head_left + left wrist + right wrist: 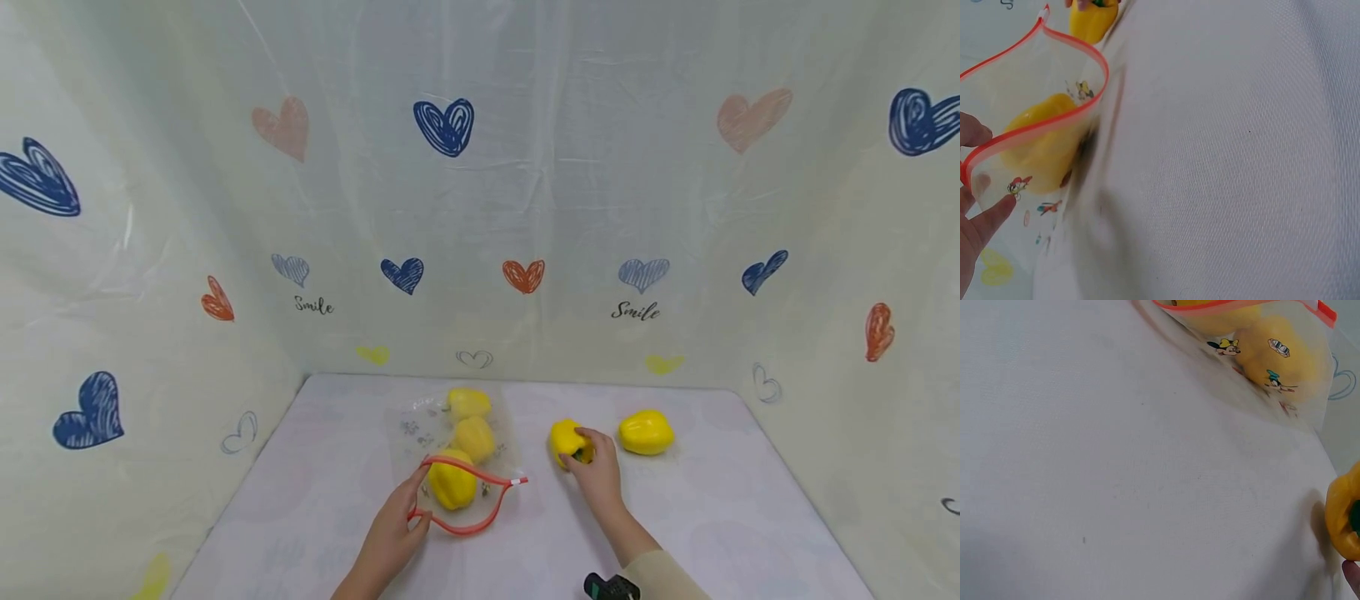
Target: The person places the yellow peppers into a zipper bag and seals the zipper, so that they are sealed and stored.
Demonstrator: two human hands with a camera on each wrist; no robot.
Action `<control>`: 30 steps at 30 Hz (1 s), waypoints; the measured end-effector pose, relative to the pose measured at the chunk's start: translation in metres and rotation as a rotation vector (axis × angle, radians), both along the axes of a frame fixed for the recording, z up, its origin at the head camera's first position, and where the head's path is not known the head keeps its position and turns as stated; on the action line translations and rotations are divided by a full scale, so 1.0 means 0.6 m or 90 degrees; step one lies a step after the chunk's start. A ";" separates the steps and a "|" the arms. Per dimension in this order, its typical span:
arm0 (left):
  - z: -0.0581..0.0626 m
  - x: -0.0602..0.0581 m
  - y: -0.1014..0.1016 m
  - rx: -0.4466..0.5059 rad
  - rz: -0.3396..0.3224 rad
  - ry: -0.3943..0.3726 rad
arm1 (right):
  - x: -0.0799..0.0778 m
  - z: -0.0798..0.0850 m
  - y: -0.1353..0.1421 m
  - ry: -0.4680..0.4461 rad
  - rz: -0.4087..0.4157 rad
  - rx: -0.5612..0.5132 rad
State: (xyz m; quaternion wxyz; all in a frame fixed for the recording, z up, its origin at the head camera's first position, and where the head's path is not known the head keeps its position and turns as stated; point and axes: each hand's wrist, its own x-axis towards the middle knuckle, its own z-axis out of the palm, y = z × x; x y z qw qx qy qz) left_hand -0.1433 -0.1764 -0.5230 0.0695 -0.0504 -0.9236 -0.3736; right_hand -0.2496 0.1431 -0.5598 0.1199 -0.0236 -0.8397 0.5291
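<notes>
As the left hand grips a bag, the right hand holds a yellow pepper! Inside, murkily, seemingly three more peppers.

Left hand and right hand well apart, thumbs and fingers parted

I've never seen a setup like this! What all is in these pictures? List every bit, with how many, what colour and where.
Table: one, whitish, below the backdrop
Backdrop: count unclear, pale, behind and beside the table
Hearts: many, blue, pink, orange-red, yellow, across the backdrop
"Smile" words: two, black, on the backdrop
Bag: one, see-through with red rim, on the table
Cartoon prints: several, multicoloured, on the bag
Bagged peppers: three, yellow, inside the bag
Loose pepper: one, yellow, table's right side
Gripped pepper: one, yellow, between bag and loose pepper
Device: one, black, by the right wrist
Sleeve: one, beige, right arm
Left hand: one, bare, holding the bag's rim
Right hand: one, bare, on the gripped pepper
</notes>
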 end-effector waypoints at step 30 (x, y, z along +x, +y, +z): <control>0.001 0.002 0.001 -0.002 -0.009 -0.004 | 0.118 0.033 -0.016 -0.086 0.078 -0.069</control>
